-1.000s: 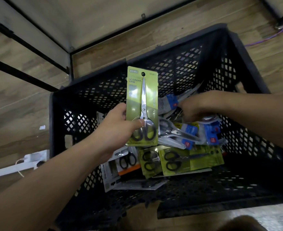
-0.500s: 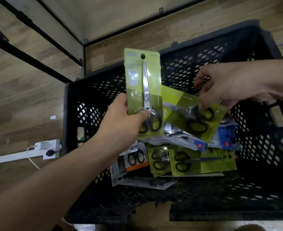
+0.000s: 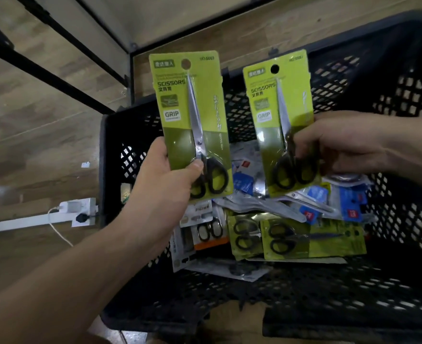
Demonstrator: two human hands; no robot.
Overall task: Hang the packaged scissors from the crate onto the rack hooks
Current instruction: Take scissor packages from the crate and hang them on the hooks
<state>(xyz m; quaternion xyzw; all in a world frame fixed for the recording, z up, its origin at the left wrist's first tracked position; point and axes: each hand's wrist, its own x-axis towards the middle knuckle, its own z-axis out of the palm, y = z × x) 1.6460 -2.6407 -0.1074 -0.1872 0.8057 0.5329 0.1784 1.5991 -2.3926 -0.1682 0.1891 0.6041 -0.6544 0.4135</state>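
Note:
My left hand [image 3: 162, 184] grips a green scissors pack [image 3: 180, 108] by its lower edge and holds it upright above the black mesh crate [image 3: 110, 150]. To the right, my right hand [image 3: 341, 142] pinches a second, slightly smaller green scissors pack [image 3: 269, 130] near the black handles, also upright with its hang hole at the top. More packaged scissors [image 3: 311, 239] in green, blue and orange packs lie in a loose pile on the crate bottom. No rack hooks are in view.
The crate stands on a wood-pattern floor [image 3: 43, 145]. A white power strip [image 3: 78, 211] with a plugged-in cable lies left of the crate. Black metal frame bars [image 3: 46, 70] run across the upper left.
My right hand has lifted a second green pack out of the pile and turned it upright beside the first. My left hand has raised its pack a little higher.

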